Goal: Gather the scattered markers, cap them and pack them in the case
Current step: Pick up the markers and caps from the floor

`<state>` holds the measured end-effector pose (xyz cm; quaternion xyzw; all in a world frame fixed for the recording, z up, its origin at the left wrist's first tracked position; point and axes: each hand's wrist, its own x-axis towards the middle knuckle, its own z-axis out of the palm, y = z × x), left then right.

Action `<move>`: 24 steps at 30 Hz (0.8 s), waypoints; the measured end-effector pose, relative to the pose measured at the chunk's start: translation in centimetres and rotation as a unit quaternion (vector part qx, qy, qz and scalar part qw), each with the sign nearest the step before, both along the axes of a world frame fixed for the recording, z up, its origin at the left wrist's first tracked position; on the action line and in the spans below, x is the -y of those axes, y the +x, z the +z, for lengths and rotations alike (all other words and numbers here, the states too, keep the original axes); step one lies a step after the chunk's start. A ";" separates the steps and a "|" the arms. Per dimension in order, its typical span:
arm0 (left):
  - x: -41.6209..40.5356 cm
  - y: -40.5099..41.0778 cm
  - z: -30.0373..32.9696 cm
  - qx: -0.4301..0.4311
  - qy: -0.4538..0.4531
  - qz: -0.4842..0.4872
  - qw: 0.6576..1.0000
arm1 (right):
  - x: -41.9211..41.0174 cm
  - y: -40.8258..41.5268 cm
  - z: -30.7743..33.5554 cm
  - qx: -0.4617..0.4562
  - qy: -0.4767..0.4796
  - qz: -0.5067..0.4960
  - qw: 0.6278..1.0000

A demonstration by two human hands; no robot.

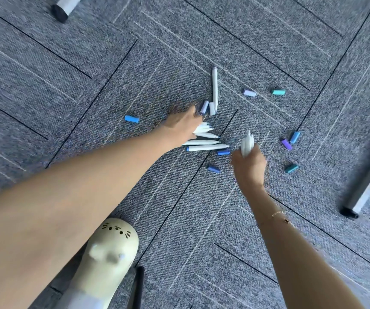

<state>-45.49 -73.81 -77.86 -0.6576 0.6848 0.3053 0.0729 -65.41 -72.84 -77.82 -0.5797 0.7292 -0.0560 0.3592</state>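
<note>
Both hands are down on the grey carpet (pixel 68 63). Her left hand (pixel 183 123) reaches far and rests over a fan of uncapped white markers (pixel 204 139); whether its fingers are curled round them I cannot tell, since the fingertips are hidden. Her right hand (pixel 249 163) grips a bundle of white markers (pixel 246 143), tips pointing away from her.

To gather well, I would sweep the fanned markers together so their tips face one way, then lift them as one bunch instead of singly.

Nearest to her, under the left forearm, stands the cream cat-faced case (pixel 110 248), well apart from the pile. One long white marker (pixel 214 85) lies just beyond the left hand, with a lilac cap (pixel 204 106) and a short white piece beside its near end. Loose caps are scattered around: a blue cap (pixel 131 119) to the left, a teal cap (pixel 278 92) far right, and a purple cap (pixel 287 144) right of the held bundle.
</note>
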 end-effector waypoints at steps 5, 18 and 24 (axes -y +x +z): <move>-1.7 1.2 0.0 0.018 0.024 0.022 0.999 | 0.1 2.2 -0.1 0.035 0.113 -0.063 0.991; -1.7 0.3 -0.2 -0.030 0.020 0.184 0.982 | 1.6 6.2 -0.4 0.031 0.190 -0.153 0.969; -1.5 -1.0 -1.1 -0.138 0.053 0.287 0.947 | 2.2 5.5 -0.7 0.054 0.186 -0.187 0.963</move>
